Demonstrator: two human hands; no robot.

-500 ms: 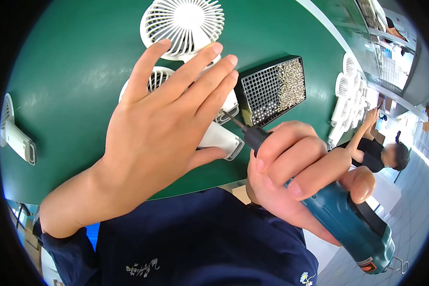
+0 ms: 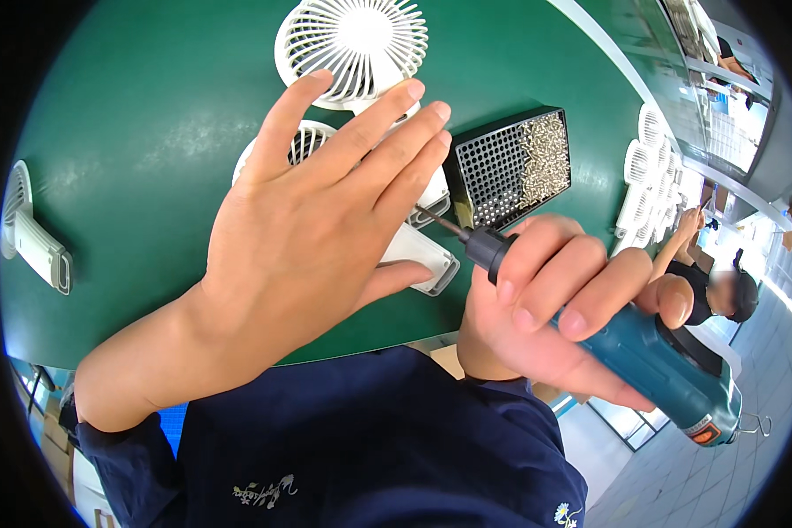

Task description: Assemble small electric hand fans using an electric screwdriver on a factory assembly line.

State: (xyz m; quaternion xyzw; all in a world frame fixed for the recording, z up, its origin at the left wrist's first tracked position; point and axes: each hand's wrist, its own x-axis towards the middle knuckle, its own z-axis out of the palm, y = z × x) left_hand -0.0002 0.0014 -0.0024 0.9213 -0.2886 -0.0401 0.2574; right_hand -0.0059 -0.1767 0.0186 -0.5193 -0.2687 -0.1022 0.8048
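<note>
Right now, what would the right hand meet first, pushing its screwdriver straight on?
Likely the left hand: the screwdriver bit points toward its little-finger side. Depth is unclear, so a white fan handle partly beneath might come first.

Slanted teal electric screwdriver (image 2: 669,361), bit (image 2: 442,222) near partly hidden white fan (image 2: 311,141)

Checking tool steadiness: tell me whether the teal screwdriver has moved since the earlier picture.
Yes: judged against the black tray, the teal screwdriver has swung its rear end upward in the view.
</note>
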